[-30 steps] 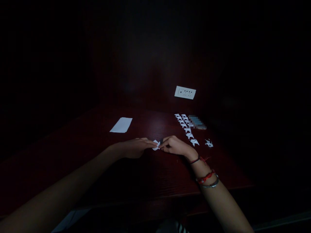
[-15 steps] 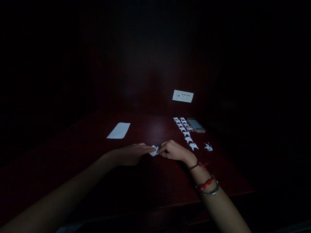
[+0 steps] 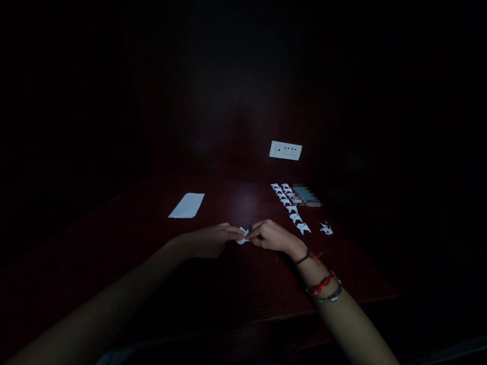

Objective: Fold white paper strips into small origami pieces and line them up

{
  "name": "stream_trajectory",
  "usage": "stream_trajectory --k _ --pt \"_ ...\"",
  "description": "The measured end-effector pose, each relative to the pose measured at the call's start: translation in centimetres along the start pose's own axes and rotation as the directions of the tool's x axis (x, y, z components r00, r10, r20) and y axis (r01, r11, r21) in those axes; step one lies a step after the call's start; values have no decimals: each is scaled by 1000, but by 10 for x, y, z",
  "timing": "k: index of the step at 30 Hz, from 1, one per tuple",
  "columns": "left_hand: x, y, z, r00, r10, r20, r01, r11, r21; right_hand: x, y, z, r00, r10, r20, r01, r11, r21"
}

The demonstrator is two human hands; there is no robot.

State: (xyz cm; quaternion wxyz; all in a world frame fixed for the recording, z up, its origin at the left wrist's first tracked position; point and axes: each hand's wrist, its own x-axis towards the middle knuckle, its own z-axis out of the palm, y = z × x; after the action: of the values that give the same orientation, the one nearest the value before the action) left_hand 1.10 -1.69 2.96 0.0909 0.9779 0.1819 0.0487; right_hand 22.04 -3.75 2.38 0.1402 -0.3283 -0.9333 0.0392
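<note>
A small folded piece of white paper point(image 3: 242, 242) sits at the middle of the dark red table, between my two hands. My left hand point(image 3: 208, 241) reaches in from the left with its fingers together, the fingertips holding the paper down; its thumb is hidden. From the other side my right hand point(image 3: 272, 236) pinches the paper's right edge with bent fingers. Both hands stay low over the tabletop, and their fingertips cover part of the paper.
To the left lies a stack of white paper sheets point(image 3: 186, 205). Rows of folded white paper pieces point(image 3: 292, 210) run along the right, beside a blurred flat bluish object point(image 3: 307, 196). White scraps point(image 3: 326, 228) lie farther right. A socket panel point(image 3: 285, 150) is on the back wall.
My left fingertips have shifted slightly right over the paper, toward my right fingers. My right hand stays nearly in place, still pinching the paper's edge.
</note>
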Motion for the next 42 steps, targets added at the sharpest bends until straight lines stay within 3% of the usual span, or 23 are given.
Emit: stream_trajectory --k 13,20,26,34,39,42 --pt "-1 -1 3 999 -1 -51 3 999 41 -3 2 -6 997 39 61 -40 999 20" --pt "1 -1 4 994 24 -110 -19 999 50 -6 3 -13 989 93 -114 -85 994 74" --pt "1 -1 -2 989 13 -147 -13 1000 7 -6 8 -5 998 49 -46 -46 996 70" --pt "4 -10 5 985 -40 -165 45 999 26 -4 4 -3 996 64 -70 -56 993 105" --pt "7 -14 11 942 -156 -298 124 984 -124 -4 -1 -7 990 63 -128 -43 987 154" --pt "10 -13 11 926 -226 -303 134 946 -296 -2 -4 -6 984 68 -166 -40 985 168"
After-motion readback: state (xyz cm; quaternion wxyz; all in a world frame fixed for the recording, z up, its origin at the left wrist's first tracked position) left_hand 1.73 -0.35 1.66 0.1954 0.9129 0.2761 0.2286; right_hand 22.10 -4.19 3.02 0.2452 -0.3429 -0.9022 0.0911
